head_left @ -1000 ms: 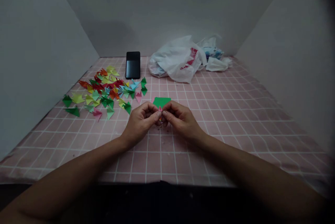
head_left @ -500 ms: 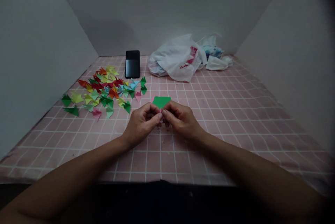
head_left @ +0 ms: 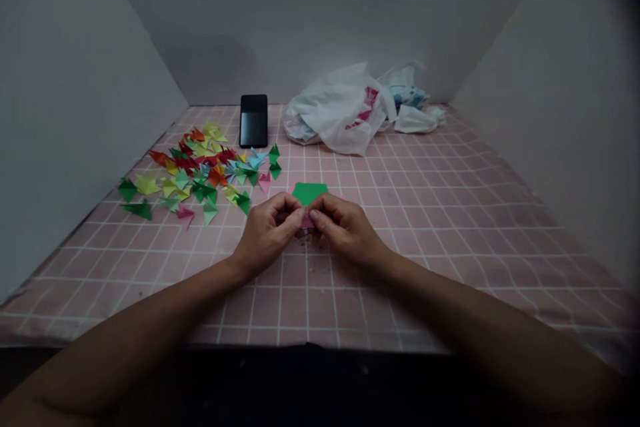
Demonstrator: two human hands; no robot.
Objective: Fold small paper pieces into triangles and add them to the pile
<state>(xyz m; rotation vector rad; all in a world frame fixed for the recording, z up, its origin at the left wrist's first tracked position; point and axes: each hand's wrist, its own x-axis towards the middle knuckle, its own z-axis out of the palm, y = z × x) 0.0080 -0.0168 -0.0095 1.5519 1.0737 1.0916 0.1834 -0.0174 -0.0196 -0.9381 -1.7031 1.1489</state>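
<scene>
L hand (head_left: 270,230) + R hand (head_left: 350,230) both pinching same small pink paper pc (head_left: 307,221), thumb + index each side, tips almost meeting. Grip closed on paper w/ both hands. Pc sits btwn the thumbs, approx midway btwn L and R edges of worktop (head_left: 450,214), well in from near edge; can't tell if it touches the cloth.

Change vs approx 1 sec ago: more flat pink now shows below the thumbs, and the yellow-orange fleck seen there then is out of sight. Hands hardly shifted. My read: pc got turned or opened a bit in the fingers, so shaping is prob. still mid-way. Exact fold unclear, too small + partly covered by fingers.

Rest unchanged: green paper (head_left: 311,193) lies flat just past the fingertips on far-edge side, pink sliver (head_left: 293,187) peeking out at its L corner. Folded paper pcs (head_left: 217,177), mixed colors, spread toward L edge + far L corner; held pc is apart from them. Phone (head_left: 254,122) propped near far edge, white plastic bag (head_left: 340,107) R of it, also at far edge.
</scene>
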